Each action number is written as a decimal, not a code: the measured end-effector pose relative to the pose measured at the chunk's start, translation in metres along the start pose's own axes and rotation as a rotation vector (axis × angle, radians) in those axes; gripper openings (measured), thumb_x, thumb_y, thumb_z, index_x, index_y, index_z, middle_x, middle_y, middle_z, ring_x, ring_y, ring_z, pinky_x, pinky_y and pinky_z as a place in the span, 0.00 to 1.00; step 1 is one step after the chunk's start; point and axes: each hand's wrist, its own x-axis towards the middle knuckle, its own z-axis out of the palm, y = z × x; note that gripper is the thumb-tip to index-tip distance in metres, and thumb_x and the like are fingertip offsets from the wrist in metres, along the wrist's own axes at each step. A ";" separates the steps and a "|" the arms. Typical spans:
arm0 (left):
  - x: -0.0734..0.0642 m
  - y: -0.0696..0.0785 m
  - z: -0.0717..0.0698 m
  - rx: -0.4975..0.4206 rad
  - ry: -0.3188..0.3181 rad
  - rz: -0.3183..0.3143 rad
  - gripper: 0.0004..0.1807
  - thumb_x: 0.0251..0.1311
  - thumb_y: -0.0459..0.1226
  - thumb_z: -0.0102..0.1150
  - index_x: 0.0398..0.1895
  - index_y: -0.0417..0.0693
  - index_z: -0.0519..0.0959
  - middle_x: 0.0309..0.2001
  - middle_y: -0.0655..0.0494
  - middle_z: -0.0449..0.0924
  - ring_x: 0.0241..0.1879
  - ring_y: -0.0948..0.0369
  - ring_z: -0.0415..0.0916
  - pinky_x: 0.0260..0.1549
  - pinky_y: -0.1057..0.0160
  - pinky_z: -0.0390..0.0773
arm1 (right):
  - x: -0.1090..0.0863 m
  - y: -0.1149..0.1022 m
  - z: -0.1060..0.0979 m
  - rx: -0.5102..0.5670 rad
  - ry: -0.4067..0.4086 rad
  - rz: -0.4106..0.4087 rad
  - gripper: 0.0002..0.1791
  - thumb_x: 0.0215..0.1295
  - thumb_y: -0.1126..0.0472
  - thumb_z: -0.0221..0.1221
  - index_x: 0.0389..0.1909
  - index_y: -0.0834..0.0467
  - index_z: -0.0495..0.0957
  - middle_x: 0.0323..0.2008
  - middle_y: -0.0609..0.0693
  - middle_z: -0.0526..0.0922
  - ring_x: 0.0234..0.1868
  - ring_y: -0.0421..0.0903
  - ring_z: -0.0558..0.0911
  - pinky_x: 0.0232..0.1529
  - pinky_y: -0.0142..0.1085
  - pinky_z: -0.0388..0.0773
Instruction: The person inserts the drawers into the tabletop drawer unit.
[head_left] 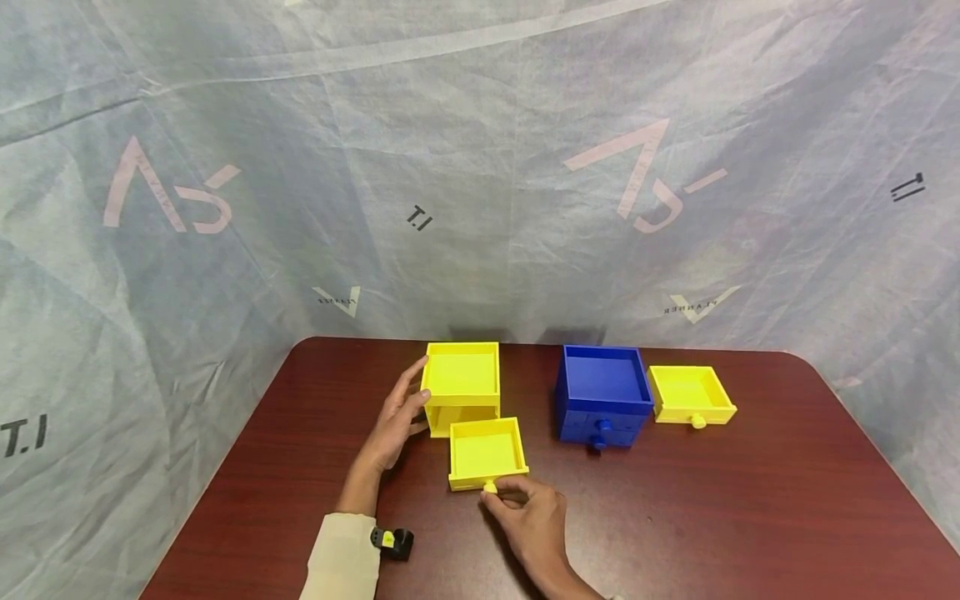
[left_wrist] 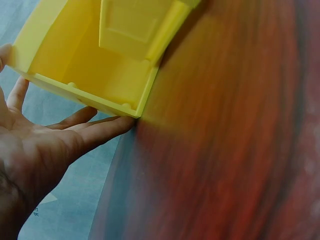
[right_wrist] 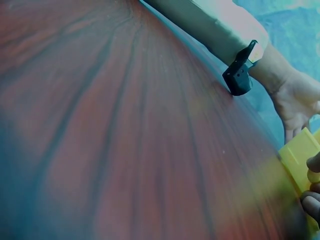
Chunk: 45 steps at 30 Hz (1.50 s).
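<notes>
A yellow cabinet (head_left: 461, 373) with an open-topped tray stands left of the middle of the table. My left hand (head_left: 393, 425) rests against its left side, fingers extended and thumb near the front top corner; the left wrist view shows the fingertips touching the cabinet wall (left_wrist: 85, 95). Just in front of the cabinet's open front is a yellow drawer (head_left: 487, 450), its back end near the opening. My right hand (head_left: 534, 521) pinches the drawer's round knob (head_left: 491, 487) between thumb and fingers. At its edge, the right wrist view catches part of the drawer front (right_wrist: 298, 157).
To the right stands a blue cabinet (head_left: 606, 379) with two knobbed drawers at its front. Beside it, on its right, lies a second yellow drawer (head_left: 690, 387), knob facing me. Grey printed sheeting (head_left: 480, 167) hangs behind the dark red wooden table (head_left: 712, 517).
</notes>
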 end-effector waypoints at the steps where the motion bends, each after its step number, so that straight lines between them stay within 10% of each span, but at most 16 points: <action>1: 0.000 0.000 0.000 0.002 0.001 0.000 0.29 0.75 0.44 0.48 0.76 0.73 0.57 0.67 0.41 0.60 0.62 0.37 0.68 0.56 0.28 0.64 | 0.000 0.000 0.000 -0.001 -0.001 0.001 0.08 0.48 0.64 0.77 0.29 0.59 0.87 0.27 0.51 0.88 0.27 0.40 0.87 0.28 0.27 0.80; 45: -0.001 0.002 0.000 0.002 -0.002 0.004 0.29 0.76 0.45 0.47 0.76 0.73 0.56 0.67 0.41 0.61 0.61 0.38 0.69 0.55 0.29 0.66 | -0.003 -0.009 0.024 -0.016 0.004 -0.003 0.08 0.47 0.62 0.77 0.29 0.57 0.88 0.27 0.50 0.88 0.26 0.36 0.86 0.27 0.25 0.79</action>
